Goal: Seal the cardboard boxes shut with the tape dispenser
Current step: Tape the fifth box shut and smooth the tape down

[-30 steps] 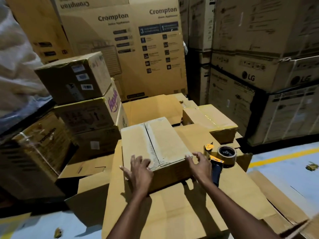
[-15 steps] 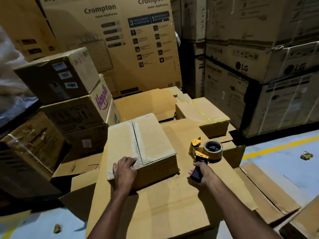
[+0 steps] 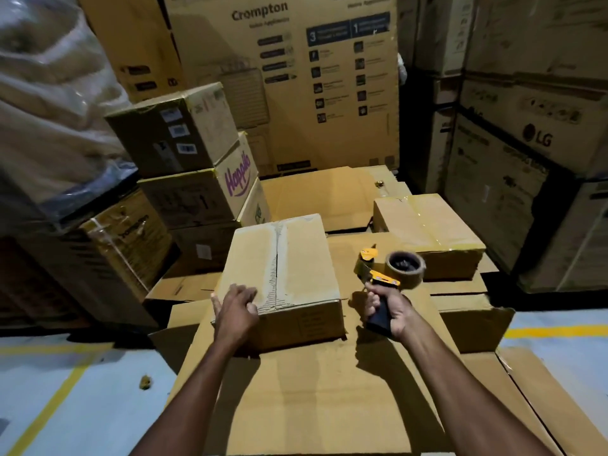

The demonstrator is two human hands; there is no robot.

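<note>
**A:** What is the box (image 3: 283,274) in the middle of the frame made of?

**B:** Matt brown corrugated cardboard. Its top seam is rough and torn, with the fluting bared.

**A:** And the tool at centre right?

**B:** The tape dispenser (image 3: 381,278) looks like glossy yellow plastic with a dark matt handle. Its tape roll (image 3: 406,268) is shiny brown film.

**A:** What else?

**B:** The taped carton (image 3: 427,225) right of centre carries glossy strips over dull cardboard. Crinkled clear plastic wrap (image 3: 49,93) gleams at upper left. The floor (image 3: 98,406) at lower left is smooth and pale.

Room above box (image 3: 302,258); stacked boxes (image 3: 184,192) crowd left (taped box (image 3: 427,232) right).
</note>
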